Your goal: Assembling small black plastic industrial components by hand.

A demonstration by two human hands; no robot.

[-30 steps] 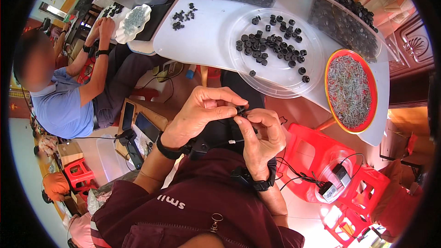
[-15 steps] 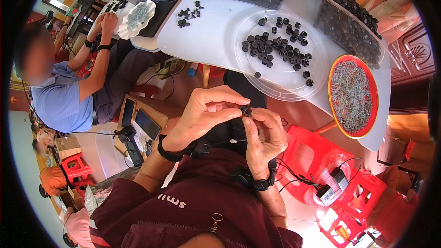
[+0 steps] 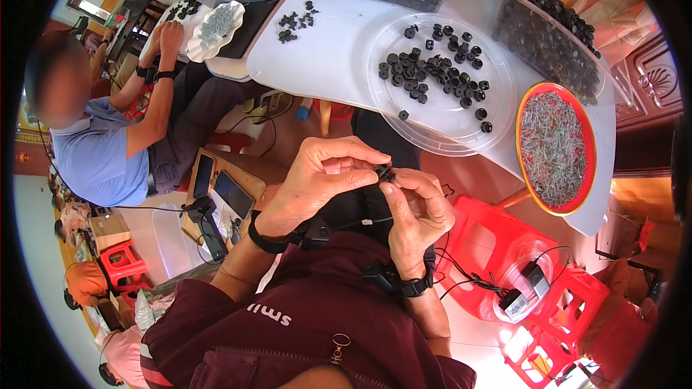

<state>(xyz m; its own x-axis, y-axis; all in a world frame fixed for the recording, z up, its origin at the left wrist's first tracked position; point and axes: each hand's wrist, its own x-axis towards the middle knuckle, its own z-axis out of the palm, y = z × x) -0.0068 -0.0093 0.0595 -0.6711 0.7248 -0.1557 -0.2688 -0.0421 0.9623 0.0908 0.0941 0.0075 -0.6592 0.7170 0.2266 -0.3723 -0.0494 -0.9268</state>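
Thumb and forefinger of my left hand (image 3: 328,173) pinch a small black plastic part (image 3: 383,171) just off the table's near edge. My right hand (image 3: 418,212) meets it from the other side, its thumb and fingertips closed at the same part. Whether the right fingers hold a second small piece cannot be made out. Beyond them, loose black round parts (image 3: 432,75) lie on a clear round plastic lid (image 3: 382,32). To the right stands a red tray with a yellow rim (image 3: 520,137), filled with thin silvery screws or pins (image 3: 553,148).
Smaller black pieces (image 3: 297,21) lie on the white table (image 3: 324,65). Clear bins of black parts (image 3: 548,36) line its back. At left, a co-worker in a blue shirt (image 3: 101,151) works by a white dish (image 3: 234,18). Red stools (image 3: 476,245) with cables stand at right.
Both hands stay nearly in place, still pinched together at the small black part. My right fingers have shifted very slightly.
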